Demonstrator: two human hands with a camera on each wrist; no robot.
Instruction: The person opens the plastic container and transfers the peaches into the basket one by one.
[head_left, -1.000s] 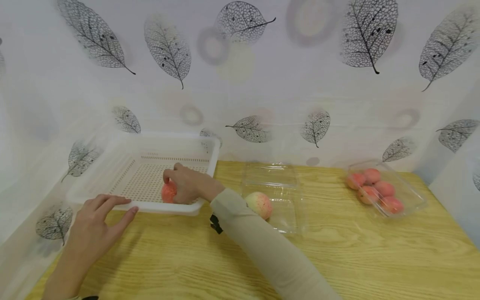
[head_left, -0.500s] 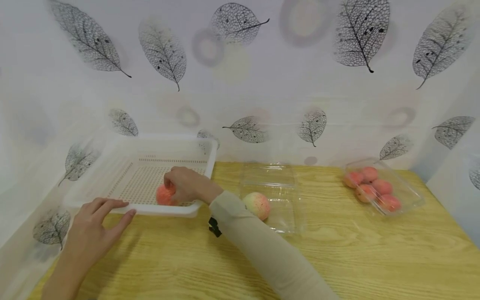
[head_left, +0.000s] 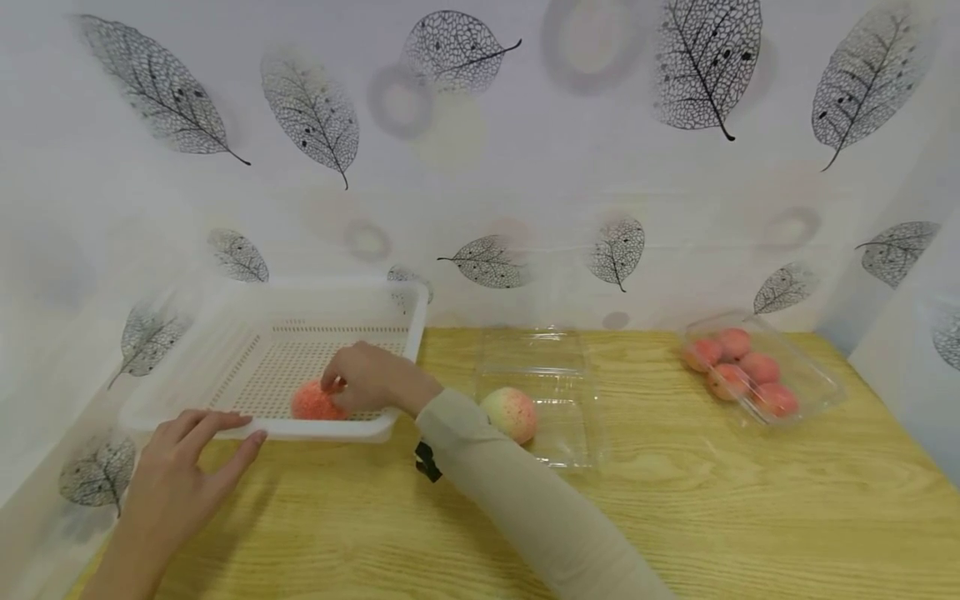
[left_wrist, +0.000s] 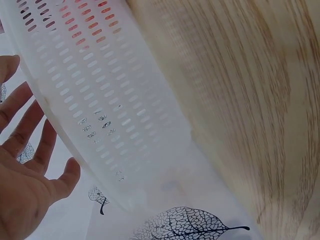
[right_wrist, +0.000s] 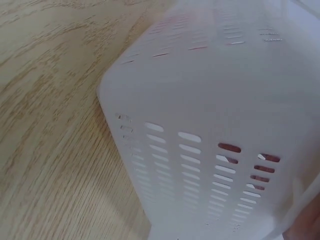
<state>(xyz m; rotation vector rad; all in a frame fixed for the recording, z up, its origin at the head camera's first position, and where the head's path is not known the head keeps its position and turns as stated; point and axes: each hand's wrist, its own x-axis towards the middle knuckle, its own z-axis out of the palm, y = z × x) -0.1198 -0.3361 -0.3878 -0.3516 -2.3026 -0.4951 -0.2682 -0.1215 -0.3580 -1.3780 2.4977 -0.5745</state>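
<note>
A red, rough-surfaced peach [head_left: 311,402] lies in the white plastic basket [head_left: 330,429], close to its front wall. My right hand [head_left: 367,379] reaches in over the right front corner, its curled fingers on the peach's upper right side. The thumb is hidden. Across the front rim rests my left hand [head_left: 176,467], fingers spread, thumb near the outer edge. In the left wrist view that left hand [left_wrist: 30,160] is beside the rim, and red shows through the slots. The right wrist view gives mostly the slotted basket wall [right_wrist: 200,100] and a sliver of the right hand [right_wrist: 305,222].
A clear hinged box [head_left: 562,425] stands open right of the basket, with a yellow-pink peach [head_left: 512,415] in it, partly behind the right sleeve [head_left: 517,500]. Farther right, another clear box [head_left: 813,379] holds several red peaches [head_left: 731,382]. A leaf-print cloth [head_left: 480,183] hangs behind the wooden table [head_left: 712,500].
The peach has shifted left along the basket's front wall, and more of it shows beside my right fingers. My left hand stays on the rim. The whole view has turned slightly.
</note>
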